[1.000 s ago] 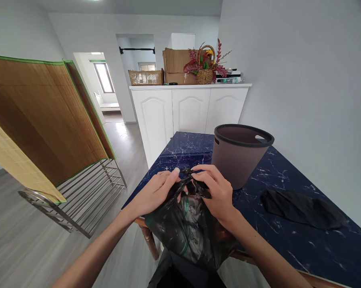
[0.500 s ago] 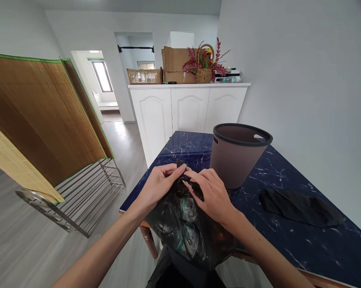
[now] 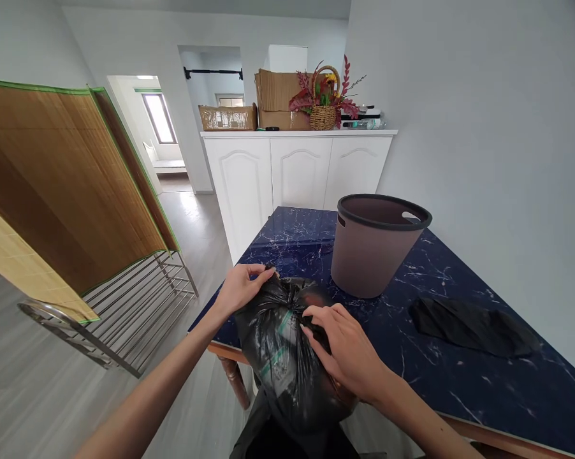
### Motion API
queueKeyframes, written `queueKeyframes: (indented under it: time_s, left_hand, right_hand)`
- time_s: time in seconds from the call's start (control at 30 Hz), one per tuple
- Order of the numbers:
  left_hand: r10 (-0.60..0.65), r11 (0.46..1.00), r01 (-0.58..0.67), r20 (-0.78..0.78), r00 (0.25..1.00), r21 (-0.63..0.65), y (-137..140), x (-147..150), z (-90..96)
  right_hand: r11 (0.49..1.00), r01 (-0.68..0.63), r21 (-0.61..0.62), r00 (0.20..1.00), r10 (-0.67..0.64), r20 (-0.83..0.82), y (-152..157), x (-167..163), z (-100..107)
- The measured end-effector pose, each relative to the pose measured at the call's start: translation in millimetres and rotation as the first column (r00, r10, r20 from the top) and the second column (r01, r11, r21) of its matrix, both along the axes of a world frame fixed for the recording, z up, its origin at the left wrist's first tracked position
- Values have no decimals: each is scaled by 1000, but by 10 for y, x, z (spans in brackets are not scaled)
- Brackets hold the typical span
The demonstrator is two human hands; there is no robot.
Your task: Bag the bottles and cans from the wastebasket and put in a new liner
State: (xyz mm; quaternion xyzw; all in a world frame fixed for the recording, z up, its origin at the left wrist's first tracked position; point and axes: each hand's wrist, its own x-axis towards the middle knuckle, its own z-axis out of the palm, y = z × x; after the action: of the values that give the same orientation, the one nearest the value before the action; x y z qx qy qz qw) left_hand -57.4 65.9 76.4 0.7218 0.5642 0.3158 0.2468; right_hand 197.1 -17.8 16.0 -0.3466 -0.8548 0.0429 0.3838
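A full black garbage bag, gathered and twisted at its top, hangs over the near edge of the table. Pale and green printed wrappers show through its thin plastic. My left hand pinches an end of the bag at its upper left. On the other side of the gathered neck, my right hand has thumb and fingers curled on the black plastic. Beyond the bag stands an upright mauve trash can with a dark rim. A folded black plastic bag lies flat to the right.
Everything rests on a dark blue marbled table. Behind it is a white cabinet bearing cardboard boxes and a flower basket. A metal rack with a bamboo mat stands left; a wall borders the right.
My hands have spread apart from the bag's neck, the left going left and the right slightly down. The gathered top now shows between them, and the bag looks pulled tighter.
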Motion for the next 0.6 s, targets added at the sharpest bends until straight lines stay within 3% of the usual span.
queueKeyframes:
  time_s: [0.13,0.27,0.37,0.5,0.6]
  left_hand:
    - [27,995,-15,-122,992,94,-31,-44,5]
    - [-10,975,50,-182,983,216,-111,-53,-40]
    - [-152,954,199,-212,965,223,-202,-23,-16]
    - [-439,857,501,-340,832,120,-270,11,74]
    - [-518,811,578,-347,782,90,-236,21,52]
  right_hand:
    - [997,52,-61,998,-55,-36,59,-6,-46]
    - [995,57,-84,996,-62,-59,76,-16,-55]
    - [996,61,-71,996,-66,-63,82,-21,-46]
    - [994,78,-76,995,-82,-58,91,-14,-34]
    - [994,66,-85,996,-71,-55,94,-5,-22]
